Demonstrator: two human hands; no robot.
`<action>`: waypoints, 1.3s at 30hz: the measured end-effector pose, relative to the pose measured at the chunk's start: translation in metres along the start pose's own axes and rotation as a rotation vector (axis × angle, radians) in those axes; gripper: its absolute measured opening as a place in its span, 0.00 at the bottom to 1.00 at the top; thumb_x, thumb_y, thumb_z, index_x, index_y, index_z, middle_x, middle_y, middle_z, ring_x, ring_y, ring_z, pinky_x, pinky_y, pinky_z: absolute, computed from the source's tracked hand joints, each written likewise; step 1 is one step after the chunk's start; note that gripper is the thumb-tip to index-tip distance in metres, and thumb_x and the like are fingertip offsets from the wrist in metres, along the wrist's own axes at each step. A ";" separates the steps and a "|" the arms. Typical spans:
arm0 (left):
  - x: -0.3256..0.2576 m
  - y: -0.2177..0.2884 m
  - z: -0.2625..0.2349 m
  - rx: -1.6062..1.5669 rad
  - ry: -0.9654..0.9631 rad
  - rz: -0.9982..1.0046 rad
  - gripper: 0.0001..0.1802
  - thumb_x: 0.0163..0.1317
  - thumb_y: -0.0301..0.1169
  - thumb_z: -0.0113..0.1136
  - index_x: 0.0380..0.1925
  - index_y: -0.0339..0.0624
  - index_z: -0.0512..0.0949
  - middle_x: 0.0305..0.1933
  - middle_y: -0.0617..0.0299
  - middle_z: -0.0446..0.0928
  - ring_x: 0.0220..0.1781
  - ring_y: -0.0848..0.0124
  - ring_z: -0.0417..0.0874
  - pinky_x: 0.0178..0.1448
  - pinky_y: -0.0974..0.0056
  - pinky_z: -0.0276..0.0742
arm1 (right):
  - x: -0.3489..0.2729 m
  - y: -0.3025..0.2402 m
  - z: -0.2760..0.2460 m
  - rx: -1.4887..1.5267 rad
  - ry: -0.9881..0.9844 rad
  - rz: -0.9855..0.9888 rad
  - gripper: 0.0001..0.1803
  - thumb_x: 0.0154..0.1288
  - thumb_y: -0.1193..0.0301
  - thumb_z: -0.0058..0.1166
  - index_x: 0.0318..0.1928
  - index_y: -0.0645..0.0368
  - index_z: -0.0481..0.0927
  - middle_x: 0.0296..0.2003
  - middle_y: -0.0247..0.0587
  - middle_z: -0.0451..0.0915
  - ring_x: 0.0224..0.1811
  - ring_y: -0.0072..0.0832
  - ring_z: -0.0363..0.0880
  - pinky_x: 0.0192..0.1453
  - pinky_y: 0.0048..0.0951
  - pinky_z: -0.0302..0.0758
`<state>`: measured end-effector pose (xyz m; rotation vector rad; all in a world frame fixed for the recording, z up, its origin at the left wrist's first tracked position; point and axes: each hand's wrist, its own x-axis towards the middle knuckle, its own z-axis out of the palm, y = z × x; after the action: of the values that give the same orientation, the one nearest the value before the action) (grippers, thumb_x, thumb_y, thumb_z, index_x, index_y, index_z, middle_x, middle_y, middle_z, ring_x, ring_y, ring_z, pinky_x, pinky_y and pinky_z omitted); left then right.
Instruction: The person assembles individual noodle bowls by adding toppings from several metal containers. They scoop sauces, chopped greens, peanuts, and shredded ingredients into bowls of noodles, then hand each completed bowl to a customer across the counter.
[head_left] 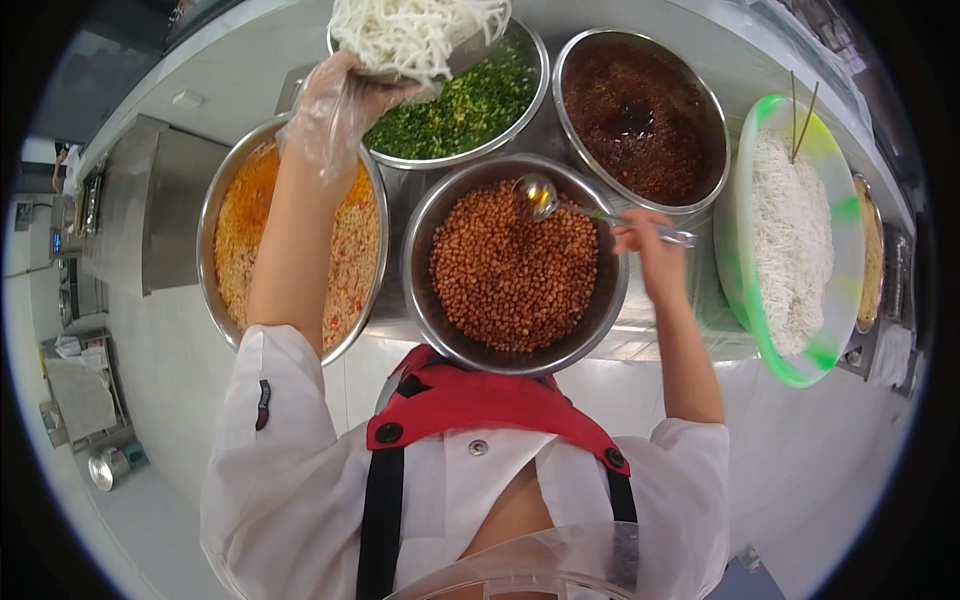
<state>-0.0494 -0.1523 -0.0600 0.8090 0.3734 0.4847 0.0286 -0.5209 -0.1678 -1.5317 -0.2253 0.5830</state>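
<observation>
My left hand (335, 115), in a clear plastic glove, is closed on a bowl heaped with white noodles (415, 30) at the top of the view. It is held above the steel bowl of chopped green herbs (460, 105), hiding part of it. My right hand (652, 255) appears bare and grips the handle of a metal spoon (537, 198). The spoon's head is over the steel bowl of brown nuts or beans (515, 265), near its far side. Whether it touches them I cannot tell.
To the left stands a steel bowl of pale chopped food with orange sauce (245, 240). A bowl of dark red sauce (640, 120) is at the far right. Farther right, a green-and-white basin holds white noodles (790, 240) with two chopsticks (803, 125) in it.
</observation>
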 end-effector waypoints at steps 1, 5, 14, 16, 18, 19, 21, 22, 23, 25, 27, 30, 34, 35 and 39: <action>-0.015 0.000 -0.008 -0.033 0.045 -0.007 0.25 0.61 0.21 0.41 0.58 0.22 0.54 0.59 0.34 0.62 0.61 0.46 0.68 0.56 0.33 0.72 | -0.004 0.018 0.011 -0.045 -0.042 0.032 0.11 0.68 0.70 0.46 0.41 0.67 0.76 0.32 0.45 0.80 0.26 0.21 0.78 0.33 0.23 0.73; -0.062 0.005 -0.058 -0.084 0.105 0.053 0.26 0.60 0.20 0.43 0.60 0.26 0.56 0.59 0.38 0.64 0.57 0.50 0.73 0.51 0.41 0.79 | -0.026 0.092 0.047 -0.607 -0.146 -0.550 0.07 0.61 0.77 0.51 0.40 0.65 0.76 0.29 0.47 0.78 0.31 0.35 0.80 0.35 0.30 0.74; -0.157 -0.002 -0.095 -0.077 0.301 0.165 0.27 0.59 0.18 0.44 0.61 0.32 0.58 0.62 0.45 0.65 0.61 0.52 0.70 0.59 0.44 0.73 | -0.043 0.109 0.072 -0.313 -0.159 -0.196 0.07 0.63 0.78 0.51 0.39 0.68 0.76 0.29 0.45 0.79 0.28 0.30 0.80 0.32 0.25 0.73; -0.164 -0.005 -0.102 -0.078 0.349 0.153 0.27 0.59 0.17 0.44 0.61 0.30 0.59 0.61 0.45 0.65 0.60 0.52 0.71 0.59 0.45 0.75 | -0.035 0.100 0.070 -0.184 -0.104 -0.031 0.10 0.66 0.73 0.49 0.39 0.69 0.77 0.26 0.38 0.79 0.24 0.21 0.79 0.30 0.21 0.72; -0.174 -0.007 -0.104 -0.121 0.360 0.157 0.27 0.57 0.16 0.44 0.60 0.28 0.60 0.60 0.45 0.66 0.59 0.53 0.72 0.58 0.48 0.76 | -0.028 0.094 0.064 -0.167 -0.060 0.041 0.12 0.68 0.71 0.47 0.40 0.70 0.76 0.25 0.42 0.79 0.24 0.24 0.79 0.30 0.22 0.73; -0.180 -0.008 -0.101 -0.123 0.380 0.166 0.27 0.57 0.16 0.44 0.59 0.27 0.59 0.60 0.45 0.66 0.59 0.53 0.72 0.58 0.48 0.76 | -0.025 0.092 0.059 -0.158 -0.047 0.047 0.13 0.68 0.70 0.46 0.41 0.70 0.75 0.26 0.44 0.79 0.24 0.24 0.79 0.30 0.22 0.74; -0.187 -0.011 -0.094 -0.128 0.415 0.183 0.27 0.57 0.17 0.44 0.59 0.27 0.59 0.60 0.45 0.67 0.59 0.54 0.72 0.58 0.49 0.77 | -0.024 0.080 0.052 -0.102 -0.033 0.046 0.12 0.68 0.70 0.46 0.41 0.69 0.74 0.28 0.45 0.79 0.24 0.25 0.79 0.30 0.23 0.74; -0.188 -0.013 -0.102 -0.123 0.432 0.161 0.29 0.54 0.16 0.43 0.60 0.30 0.60 0.60 0.46 0.67 0.59 0.54 0.73 0.57 0.49 0.77 | -0.025 0.062 0.052 -0.103 -0.028 0.049 0.12 0.68 0.70 0.46 0.41 0.69 0.74 0.28 0.45 0.79 0.24 0.25 0.79 0.30 0.23 0.74; -0.189 -0.017 -0.108 -0.107 0.422 0.159 0.30 0.53 0.16 0.42 0.61 0.31 0.59 0.60 0.46 0.68 0.59 0.54 0.73 0.57 0.49 0.77 | -0.025 0.045 0.052 -0.104 -0.022 0.053 0.12 0.68 0.70 0.46 0.42 0.69 0.74 0.28 0.45 0.79 0.24 0.25 0.79 0.30 0.23 0.74; -0.186 -0.020 -0.106 -0.079 0.391 0.157 0.33 0.50 0.15 0.41 0.61 0.34 0.59 0.60 0.47 0.68 0.58 0.55 0.74 0.56 0.48 0.77 | -0.027 0.009 0.051 -0.065 -0.012 0.018 0.12 0.68 0.70 0.46 0.42 0.68 0.75 0.28 0.44 0.79 0.23 0.24 0.78 0.31 0.22 0.74; -0.186 -0.022 -0.098 -0.091 0.410 0.102 0.39 0.44 0.13 0.39 0.63 0.41 0.58 0.60 0.46 0.67 0.58 0.52 0.73 0.54 0.44 0.77 | -0.035 -0.037 0.055 -0.046 -0.014 -0.031 0.12 0.68 0.70 0.45 0.42 0.68 0.75 0.29 0.45 0.79 0.23 0.24 0.78 0.31 0.21 0.74; -0.184 -0.030 -0.091 -0.133 0.389 0.042 0.43 0.41 0.14 0.38 0.65 0.45 0.55 0.62 0.46 0.64 0.60 0.49 0.71 0.53 0.40 0.77 | -0.051 -0.089 0.068 -0.057 -0.011 -0.242 0.12 0.69 0.71 0.44 0.42 0.68 0.76 0.31 0.46 0.80 0.24 0.23 0.78 0.33 0.22 0.73; -0.187 -0.043 -0.083 -0.236 0.304 0.016 0.47 0.40 0.14 0.38 0.67 0.50 0.51 0.64 0.45 0.61 0.61 0.46 0.69 0.52 0.39 0.76 | -0.084 -0.118 0.109 -0.089 -0.090 -0.513 0.11 0.68 0.72 0.44 0.42 0.67 0.76 0.32 0.43 0.81 0.27 0.23 0.80 0.37 0.25 0.73; -0.188 -0.046 -0.082 -0.246 0.285 0.007 0.47 0.39 0.14 0.38 0.67 0.50 0.50 0.65 0.45 0.60 0.62 0.46 0.68 0.52 0.39 0.76 | -0.088 -0.117 0.113 -0.293 -0.181 -0.617 0.09 0.65 0.75 0.47 0.43 0.67 0.76 0.31 0.44 0.81 0.29 0.27 0.81 0.37 0.26 0.74; -0.187 -0.052 -0.079 -0.339 0.249 -0.035 0.45 0.40 0.13 0.37 0.66 0.47 0.53 0.64 0.47 0.62 0.61 0.48 0.69 0.54 0.41 0.75 | -0.078 -0.093 0.126 -0.950 -0.443 -1.388 0.17 0.49 0.76 0.57 0.43 0.63 0.79 0.44 0.51 0.77 0.37 0.37 0.76 0.39 0.33 0.72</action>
<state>-0.2294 -0.2374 -0.1251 0.4132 0.5183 0.5988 -0.0789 -0.4434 -0.0538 -1.6275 -1.9210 -0.4126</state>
